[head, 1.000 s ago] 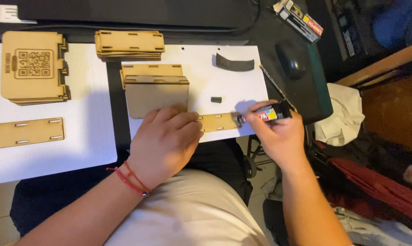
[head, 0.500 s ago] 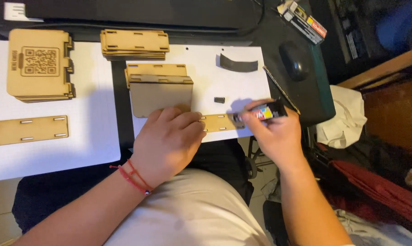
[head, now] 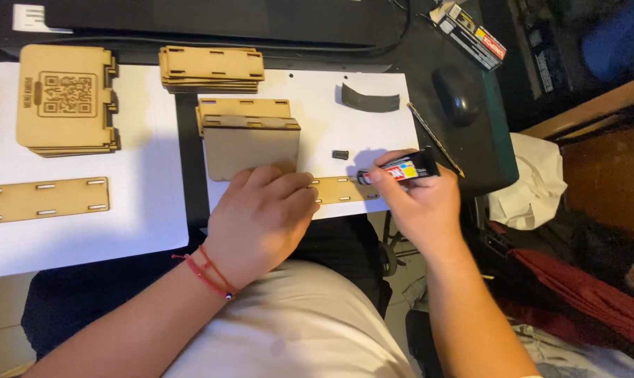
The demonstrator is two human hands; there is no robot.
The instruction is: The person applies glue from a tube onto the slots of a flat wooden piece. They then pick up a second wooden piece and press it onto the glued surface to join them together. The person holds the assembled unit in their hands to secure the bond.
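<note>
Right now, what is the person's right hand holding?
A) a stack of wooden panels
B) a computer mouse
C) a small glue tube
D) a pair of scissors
C: the right hand grips a small dark glue tube with its tip at the end of the slotted wooden strip, which the left hand presses flat on the white sheet.

left hand (head: 261, 217): palm down, pressing a slotted wooden strip (head: 341, 189) onto a white sheet (head: 317, 87)
right hand (head: 418, 203): gripping a glue tube (head: 400, 170), its tip at the strip's right end
beside them: small black cap (head: 340, 154), wooden panel (head: 250, 147), stacked wooden pieces (head: 212, 68)
tabletop (head: 471, 150): dark, carrying a black mouse (head: 457, 94)
</note>
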